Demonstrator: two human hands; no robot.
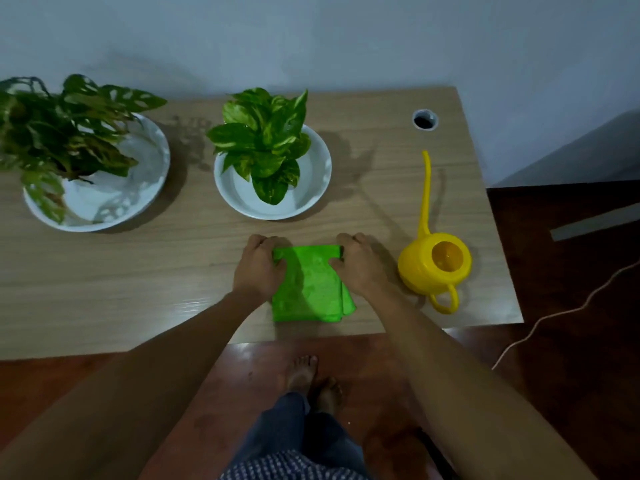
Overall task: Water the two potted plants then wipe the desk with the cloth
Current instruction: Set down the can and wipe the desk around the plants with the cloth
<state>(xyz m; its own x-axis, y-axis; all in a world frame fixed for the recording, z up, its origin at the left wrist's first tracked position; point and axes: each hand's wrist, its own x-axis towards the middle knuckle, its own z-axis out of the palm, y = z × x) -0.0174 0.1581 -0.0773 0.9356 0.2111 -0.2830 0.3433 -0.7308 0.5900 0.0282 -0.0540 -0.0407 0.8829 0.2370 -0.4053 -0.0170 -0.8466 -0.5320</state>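
Observation:
A folded bright green cloth (pixel 313 289) lies flat near the front edge of the wooden desk (pixel 138 271). My left hand (pixel 258 266) grips its far left corner and my right hand (pixel 358 263) grips its far right corner. Behind the cloth stands a potted plant with yellow-green leaves (pixel 266 140) in a white saucer (pixel 311 199). At the far left a second potted plant with darker, holed leaves (pixel 65 129) sits in a larger white saucer (pixel 138 192). A yellow watering can (pixel 419 268) stands upright to the right of my right hand, its long spout pointing away.
A round cable hole (pixel 425 119) is set in the desk's back right corner. The desk's right edge lies just past the can. A light cord (pixel 554 317) trails over the dark red floor at right. My bare feet (pixel 311 379) stand below the front edge.

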